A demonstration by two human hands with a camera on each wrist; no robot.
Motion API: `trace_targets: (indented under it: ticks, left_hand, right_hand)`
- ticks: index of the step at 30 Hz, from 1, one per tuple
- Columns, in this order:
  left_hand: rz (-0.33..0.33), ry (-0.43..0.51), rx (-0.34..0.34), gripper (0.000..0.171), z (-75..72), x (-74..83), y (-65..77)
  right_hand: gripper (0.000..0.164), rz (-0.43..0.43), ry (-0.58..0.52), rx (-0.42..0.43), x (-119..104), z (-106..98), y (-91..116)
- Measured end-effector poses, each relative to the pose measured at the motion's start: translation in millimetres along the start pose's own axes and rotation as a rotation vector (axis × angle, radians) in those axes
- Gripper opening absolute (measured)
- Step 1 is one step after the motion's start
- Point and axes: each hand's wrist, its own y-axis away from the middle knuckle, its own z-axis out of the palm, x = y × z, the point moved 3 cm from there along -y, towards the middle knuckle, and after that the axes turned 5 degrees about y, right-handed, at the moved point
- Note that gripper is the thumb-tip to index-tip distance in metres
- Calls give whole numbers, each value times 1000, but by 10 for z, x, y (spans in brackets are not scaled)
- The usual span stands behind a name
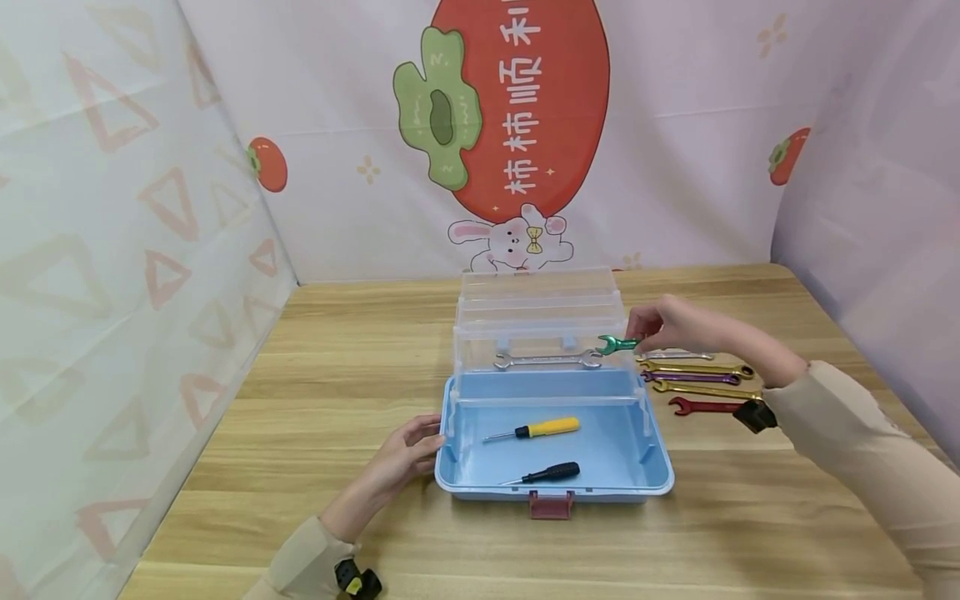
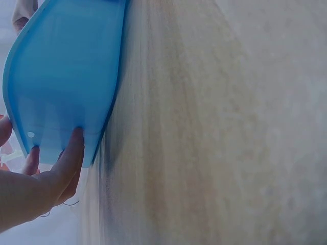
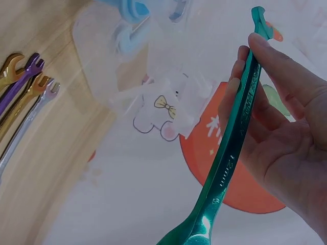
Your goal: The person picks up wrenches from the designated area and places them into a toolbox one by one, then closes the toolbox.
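My right hand (image 1: 667,325) pinches a shiny green wrench (image 3: 232,127) between thumb and fingers, above the back right corner of a light-blue toolbox (image 1: 555,493). Its open jaw end points left in the head view; "12mm" shows on its shaft in the right wrist view. My left hand (image 1: 408,454) rests with extended fingers against the toolbox's left side wall, fingertips on the outside. Inside lie a yellow-handled screwdriver (image 1: 553,427) and a black-handled screwdriver (image 1: 553,472). A silver double-ended wrench (image 1: 547,360) lies across the clear raised section at the back.
Right of the toolbox, several wrenches lie side by side on the wooden table (image 1: 360,358), among them a purple wrench (image 1: 690,378) and a red wrench (image 1: 705,407). The clear lid (image 1: 536,287) stands raised at the back, near a printed cloth (image 1: 345,225).
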Motion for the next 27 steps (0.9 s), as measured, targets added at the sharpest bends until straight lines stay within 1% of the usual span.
trace_targets:
  ticks: [7,14,21,27]
  left_hand:
    - [-2,-6,-2,51,4,10,2]
    - [-4,-3,-6,51,7,8,-3]
    - [3,-1,-2,51,3,3,-8]
    - [2,-7,-7,51,-2,-5,-10]
  right_hand:
    - [7,-10,19,-6,-113,-3,-142]
    - [8,-54,41,-8,-210,22,-293]
    - [8,-82,10,-20,-339,52,-423]
    - [9,-102,5,-28,-410,120,-544]
